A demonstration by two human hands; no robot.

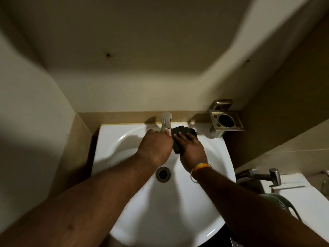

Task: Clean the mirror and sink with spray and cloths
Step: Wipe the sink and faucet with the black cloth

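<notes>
A white sink (124,211) fills the middle of the view, with a round drain (163,174) in its bowl. A chrome tap (166,122) stands at the back rim. My left hand (154,147) reaches under the tap's spout, its fingers curled near the spout. Just to its right, my right hand (191,150) holds a dark cloth (179,132) against the sink's back rim beside the tap. No mirror and no spray bottle are in view.
A metal holder (226,120) is fixed to the wall right of the tap. A second tap (261,175) and a white ledge (302,193) lie at the right. A grey-green plastic object (283,202) sits beside the sink. Beige walls close in on three sides.
</notes>
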